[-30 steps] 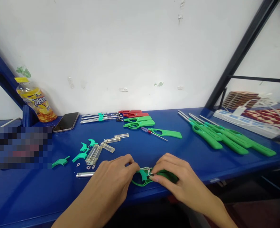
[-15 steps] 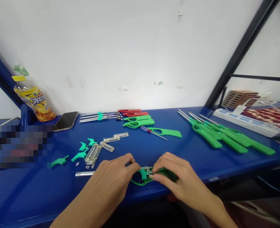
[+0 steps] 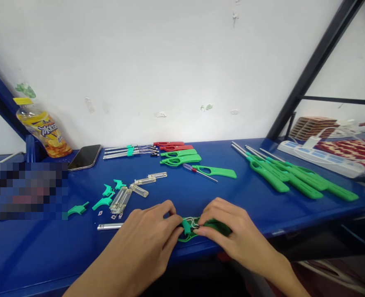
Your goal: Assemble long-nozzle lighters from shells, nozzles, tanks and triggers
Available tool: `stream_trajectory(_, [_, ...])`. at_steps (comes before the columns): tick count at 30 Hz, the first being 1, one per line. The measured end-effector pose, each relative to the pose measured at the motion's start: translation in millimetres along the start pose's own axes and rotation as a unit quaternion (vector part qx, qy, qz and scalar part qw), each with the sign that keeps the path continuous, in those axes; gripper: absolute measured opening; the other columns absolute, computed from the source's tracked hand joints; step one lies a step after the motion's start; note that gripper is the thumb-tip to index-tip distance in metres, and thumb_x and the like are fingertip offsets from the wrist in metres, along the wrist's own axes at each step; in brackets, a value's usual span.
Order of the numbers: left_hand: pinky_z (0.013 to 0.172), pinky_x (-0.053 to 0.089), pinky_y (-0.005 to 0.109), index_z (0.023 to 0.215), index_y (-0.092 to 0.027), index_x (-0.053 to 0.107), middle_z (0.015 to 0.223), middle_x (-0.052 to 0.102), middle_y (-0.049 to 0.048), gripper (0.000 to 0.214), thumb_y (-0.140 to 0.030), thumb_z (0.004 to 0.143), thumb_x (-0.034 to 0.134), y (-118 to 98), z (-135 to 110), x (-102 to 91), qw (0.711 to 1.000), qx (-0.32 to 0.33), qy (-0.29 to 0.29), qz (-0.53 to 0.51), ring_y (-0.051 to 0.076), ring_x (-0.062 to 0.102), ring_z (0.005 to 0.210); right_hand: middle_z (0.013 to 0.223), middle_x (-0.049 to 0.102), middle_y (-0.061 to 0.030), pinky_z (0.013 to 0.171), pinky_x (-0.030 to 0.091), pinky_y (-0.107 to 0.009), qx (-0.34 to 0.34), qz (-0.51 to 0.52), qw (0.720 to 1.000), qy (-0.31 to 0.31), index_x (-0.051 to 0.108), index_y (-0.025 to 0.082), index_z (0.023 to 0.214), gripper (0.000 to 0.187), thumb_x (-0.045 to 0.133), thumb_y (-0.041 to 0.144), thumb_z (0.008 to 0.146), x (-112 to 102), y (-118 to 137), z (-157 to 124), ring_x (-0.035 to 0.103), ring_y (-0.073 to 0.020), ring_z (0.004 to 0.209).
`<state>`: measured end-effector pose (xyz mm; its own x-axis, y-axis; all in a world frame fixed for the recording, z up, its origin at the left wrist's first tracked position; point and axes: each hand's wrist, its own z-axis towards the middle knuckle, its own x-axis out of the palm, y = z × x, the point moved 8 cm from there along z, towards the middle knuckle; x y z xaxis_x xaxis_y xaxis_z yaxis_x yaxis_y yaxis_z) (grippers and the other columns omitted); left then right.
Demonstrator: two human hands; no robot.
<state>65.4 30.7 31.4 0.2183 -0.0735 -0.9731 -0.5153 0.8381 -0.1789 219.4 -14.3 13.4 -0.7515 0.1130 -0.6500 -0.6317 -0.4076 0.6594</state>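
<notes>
At the table's front edge lies an opened green lighter casing [image 3: 184, 239], with a teal trigger [image 3: 187, 226] and thin white wires [image 3: 192, 221] in it. My left hand [image 3: 151, 231] is closed on the casing's left part, thumb and forefinger beside the trigger. A silver tube [image 3: 109, 226] sticks out to the left from behind this hand. My right hand [image 3: 234, 227] pinches a small black part [image 3: 196, 227] at the end of the wires, its other fingers over the casing's handle. My fingers hide much of the casing.
Teal triggers [image 3: 103, 202] and clear fuel tanks [image 3: 120, 200] lie left. Behind are wired tubes [image 3: 120, 155], red casings [image 3: 173, 147], green casings [image 3: 182, 160] and a screwdriver [image 3: 201, 172]. Several green lighters [image 3: 293, 177] and a power strip [image 3: 321, 159] lie right. A phone [image 3: 85, 157] and bottle [image 3: 44, 128] stand far left.
My left hand's thumb and fingers have shifted slightly at the casing's left part, covering more of its loop. My right hand keeps its pinch nearly in place. A person's hand shows more at far right.
</notes>
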Motion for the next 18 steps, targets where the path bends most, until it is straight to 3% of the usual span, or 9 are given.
stream_trajectory(5, [0.068, 0.052, 0.026, 0.111, -0.024, 0.076, 0.105, 0.071, 0.0053, 0.022, -0.027, 0.108, 0.054, -4.5, 0.0, -1.6, 1.000, 0.002, -0.001, 0.008, 0.019, 0.073, 0.082, 0.094, 0.072, 0.0021, 0.080, 0.048, -0.030, -0.015, -0.003, 1.000, -0.008, 0.069, 0.025, 0.093, 0.013, 0.072, 0.032, 0.103, -0.7, 0.3, 0.2, 0.064, -0.0166, 0.090])
stream_trajectory(18, [0.066, 0.051, 0.033, 0.112, -0.027, 0.074, 0.109, 0.069, 0.0016, 0.018, -0.022, 0.107, 0.057, 0.6, 2.1, 7.4, 0.999, -0.018, 0.039, 0.015, 0.022, 0.075, 0.081, 0.099, 0.071, 0.0002, 0.080, 0.048, -0.032, -0.062, -0.053, 0.997, -0.004, 0.067, 0.023, 0.095, 0.011, 0.064, 0.023, 0.106, 1.3, 9.0, -2.8, 0.063, -0.0169, 0.091])
